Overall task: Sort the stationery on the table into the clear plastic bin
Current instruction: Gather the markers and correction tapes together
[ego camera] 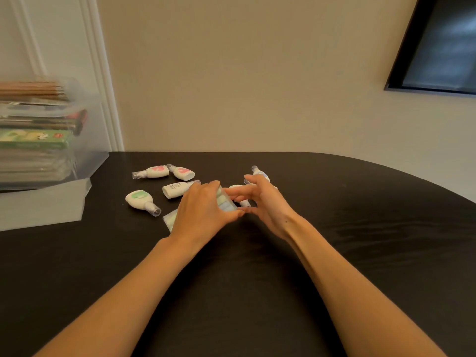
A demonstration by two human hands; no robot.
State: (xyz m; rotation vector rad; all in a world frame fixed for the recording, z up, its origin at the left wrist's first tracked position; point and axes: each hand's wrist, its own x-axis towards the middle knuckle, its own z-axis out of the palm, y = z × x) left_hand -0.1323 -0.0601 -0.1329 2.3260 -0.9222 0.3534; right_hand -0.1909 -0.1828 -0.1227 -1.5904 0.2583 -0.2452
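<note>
Several white correction-tape dispensers lie on the black table (334, 228): two with pink labels (154, 172) (183, 172), a green-labelled one (140, 199), a plain one (173, 189) and a blue one (260, 173) behind my right hand. My left hand (203, 210) grips a clear packet of pastel erasers (224, 200) between fingers and thumb. My right hand (260, 199) hovers just right of the packet with fingers spread, its fingertips close to it. Another clear packet (170, 219) pokes out from under my left hand. The clear plastic bin (87, 150) stands at the far left.
The bin holds pencils, a green box (33, 139) and other packs stacked high. Its clear lid (43, 204) lies flat on the table in front of it. A dark screen (443, 47) hangs on the wall at the upper right.
</note>
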